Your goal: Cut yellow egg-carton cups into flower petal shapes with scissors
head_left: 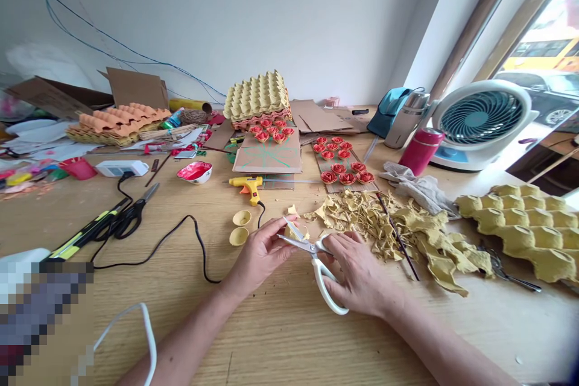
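My right hand grips white-handled scissors, its fingers and thumb in the loops. The blades are spread around a small yellow egg-carton piece. My left hand pinches that piece from the left side, partly covering it. Two trimmed yellow egg-carton cups sit on the table left of my left hand. Right of my hands lies a heap of torn yellow carton scraps. A yellow glue gun rests just beyond the cups.
Red paper roses stand on cardboard behind the scraps. An egg tray lies at right, near a fan and a pink can. Black scissors, a power cord and a red-lined bowl are at left.
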`<state>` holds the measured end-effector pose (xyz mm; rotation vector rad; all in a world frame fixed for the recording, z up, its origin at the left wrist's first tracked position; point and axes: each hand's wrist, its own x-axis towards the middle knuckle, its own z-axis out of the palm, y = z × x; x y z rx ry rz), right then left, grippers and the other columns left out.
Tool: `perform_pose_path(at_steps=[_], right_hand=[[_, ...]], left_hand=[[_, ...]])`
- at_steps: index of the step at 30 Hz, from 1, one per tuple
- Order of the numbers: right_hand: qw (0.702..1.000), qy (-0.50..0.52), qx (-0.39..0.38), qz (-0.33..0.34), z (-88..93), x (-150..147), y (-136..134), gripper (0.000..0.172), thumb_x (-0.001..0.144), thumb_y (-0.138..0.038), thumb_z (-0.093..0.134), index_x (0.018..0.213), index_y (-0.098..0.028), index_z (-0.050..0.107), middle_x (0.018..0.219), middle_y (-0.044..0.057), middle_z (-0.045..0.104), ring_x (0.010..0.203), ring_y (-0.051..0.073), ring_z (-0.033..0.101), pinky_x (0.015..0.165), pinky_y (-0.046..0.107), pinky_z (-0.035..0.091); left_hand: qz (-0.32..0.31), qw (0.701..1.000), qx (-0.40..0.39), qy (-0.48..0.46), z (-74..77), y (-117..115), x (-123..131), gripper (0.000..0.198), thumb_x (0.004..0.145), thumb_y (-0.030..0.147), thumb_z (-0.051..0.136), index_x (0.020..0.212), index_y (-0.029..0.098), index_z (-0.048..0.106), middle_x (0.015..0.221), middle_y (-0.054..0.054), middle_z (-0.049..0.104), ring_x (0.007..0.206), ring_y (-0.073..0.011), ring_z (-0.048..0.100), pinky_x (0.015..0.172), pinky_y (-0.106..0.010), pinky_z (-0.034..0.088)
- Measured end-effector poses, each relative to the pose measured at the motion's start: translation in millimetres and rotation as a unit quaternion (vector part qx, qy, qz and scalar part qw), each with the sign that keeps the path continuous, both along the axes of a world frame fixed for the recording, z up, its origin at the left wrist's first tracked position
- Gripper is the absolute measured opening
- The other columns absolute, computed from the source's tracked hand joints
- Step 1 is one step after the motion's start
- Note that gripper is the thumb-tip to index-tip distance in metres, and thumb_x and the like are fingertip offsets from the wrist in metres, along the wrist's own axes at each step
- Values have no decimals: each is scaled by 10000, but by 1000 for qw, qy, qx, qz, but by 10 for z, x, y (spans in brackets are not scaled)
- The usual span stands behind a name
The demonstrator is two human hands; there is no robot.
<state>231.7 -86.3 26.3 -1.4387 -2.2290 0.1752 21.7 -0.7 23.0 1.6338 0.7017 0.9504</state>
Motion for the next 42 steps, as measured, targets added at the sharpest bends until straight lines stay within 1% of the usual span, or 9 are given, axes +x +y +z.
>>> perform_pose_path(at_steps=[5,12,19,22,25,31,34,36,42], right_hand=[[1000,12,-18,16,15,0,-6,153,845,-270,533,789,-219,400,738,2,537,690,182,499,780,356,329],[999,30,-15,25,36,9,-37,209,848,-269,527,735,-222,358,684,-21,520,631,156,476,756,341,315],[999,39,9,37,3,13,-30,241,868,-246,524,709,-229,342,634,-33,515,569,139,428,740,326,333],[999,38,19,32,-36,18,-21,238,873,-223,525,713,-234,348,618,-30,512,584,151,423,722,318,343],[999,46,11,25,-78,28,-10,221,871,-214,538,725,-232,373,627,-29,512,606,154,429,725,317,356],[994,107,-4,-25,-111,45,28,263,896,-273,546,712,-227,363,638,-38,469,617,141,418,675,293,356],[992,122,0,-35,-91,48,35,278,891,-289,558,709,-226,358,641,-38,471,623,140,423,661,289,355],[992,124,2,-34,-77,48,31,272,880,-277,564,707,-226,361,644,-37,480,624,140,427,658,289,360],[991,130,7,-32,-88,50,17,235,894,-292,549,724,-226,401,657,-28,497,638,147,443,684,303,382]], left_hand=[[-10,1000,5,4,-9,-2,-8,496,810,315,744,1281,193,646,1283,-127,633,1142,-253,611,1006,-348,490],[-8,1000,1,1,13,-19,-8,485,806,303,751,1268,193,649,1220,-104,643,1050,-217,631,972,-333,512],[-5,1000,-6,-30,19,-34,-1,466,787,270,771,1234,202,659,1200,-90,640,1049,-207,629,958,-314,513],[-23,997,-42,-62,8,-8,-2,493,776,249,780,1247,210,641,1210,-92,656,1025,-205,642,935,-317,520],[-43,993,-73,-87,19,19,-13,512,784,242,774,1272,219,621,1257,-107,649,1065,-227,636,913,-333,527],[-63,984,-139,-97,73,-4,-44,512,831,248,730,1319,272,576,1196,-80,658,976,-232,689,758,-292,546],[-86,969,-193,-131,83,-12,-57,446,866,276,696,1301,275,597,1203,-74,655,1009,-230,689,768,-271,538],[-106,949,-243,-171,83,-2,-62,398,901,310,649,1293,256,609,1193,-85,665,1008,-227,690,763,-267,538],[-140,898,-352,-226,85,37,-67,369,927,359,573,1249,189,636,1099,-114,699,820,-177,684,638,-243,504]])
